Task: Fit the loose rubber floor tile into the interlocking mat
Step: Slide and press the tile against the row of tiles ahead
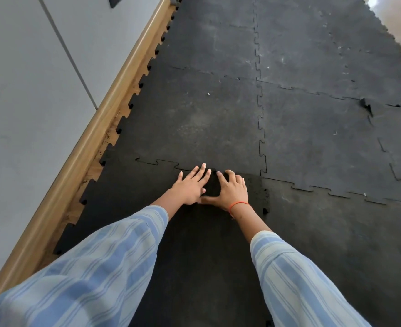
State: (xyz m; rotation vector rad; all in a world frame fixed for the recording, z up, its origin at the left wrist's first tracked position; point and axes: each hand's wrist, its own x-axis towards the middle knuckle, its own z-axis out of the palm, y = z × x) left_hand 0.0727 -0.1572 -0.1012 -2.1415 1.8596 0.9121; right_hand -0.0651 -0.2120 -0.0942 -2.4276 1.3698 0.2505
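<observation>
Nearest the camera, two forearms in blue-and-white striped sleeves (95, 263) are seen reaching forward over a darker rubber floor tile (194, 256), which lies flat on the floor at the near end of the interlocking mat (218, 114). The left hand (191, 185) is laid palm down on the tile's far edge with its fingers spread and extended, gripping nothing. Just beside it, the right hand (231, 188) is also pressed flat with the fingers opened out and slightly curled at the tips — an orange thread bracelet (238, 204) is worn at its wrist. The two thumbs are brought close together, though the spot between them is blurred. Both sets of fingertips are placed right at the toothed seam (157, 162) where the tile meets the next panel; to the left of the hands the seam's jigsaw outline is plainly visible. On the tile's right side, a few tabs (265, 210) appear unseated against the neighbouring grey panel. Along the left, the mat's notched border is set against a wooden skirting board (95, 138) below a pale wall (25, 90). Farther off, scuffed grey panels are joined by wavy seams, and one raised corner (365, 105) is seen at the right.
</observation>
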